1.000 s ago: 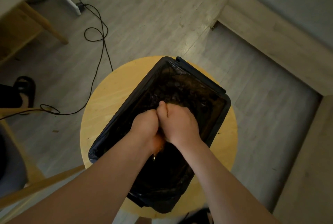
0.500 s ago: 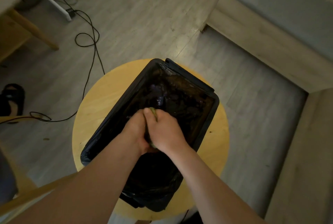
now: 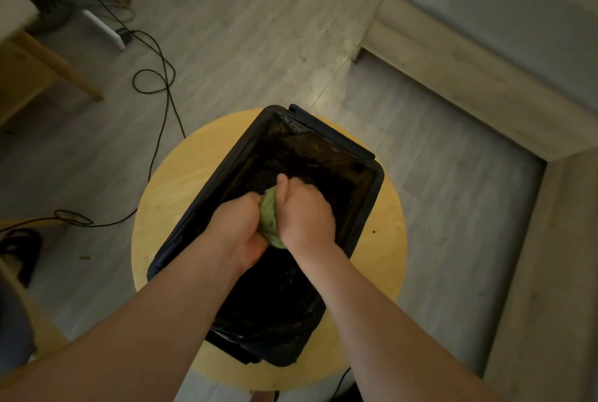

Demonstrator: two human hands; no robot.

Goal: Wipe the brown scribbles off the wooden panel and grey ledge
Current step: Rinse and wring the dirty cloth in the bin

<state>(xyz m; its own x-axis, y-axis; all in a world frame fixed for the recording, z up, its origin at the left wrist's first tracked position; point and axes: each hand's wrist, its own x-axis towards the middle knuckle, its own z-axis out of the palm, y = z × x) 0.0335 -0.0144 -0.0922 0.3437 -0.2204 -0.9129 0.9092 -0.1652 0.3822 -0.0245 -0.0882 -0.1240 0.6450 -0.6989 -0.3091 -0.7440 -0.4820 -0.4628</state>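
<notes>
Grey plank flooring (image 3: 242,45) is seen all round, and at its centre a round wooden counter (image 3: 181,194) carries a black bag-lined bin (image 3: 369,204). Over the bin, a green cloth (image 3: 270,217) is gripped between the left hand (image 3: 241,233) and the right hand (image 3: 305,217), with the fingers of both curled tight round it.

Now the change. A second ago the two fists were pressed together and almost nothing of the cloth could be seen, and half a second ago only a sliver showed. At this moment the fists are parted a little and a green bulge is exposed between them. A wringing twist is judged to be under way, so the cloth is being readied rather than used.

The wooden panel (image 3: 453,84) and grey ledge (image 3: 501,13) lie well apart from the hands, up at the right. No brown scribbles can be made out on them from this view. The wiping itself is judged not yet begun.
</notes>
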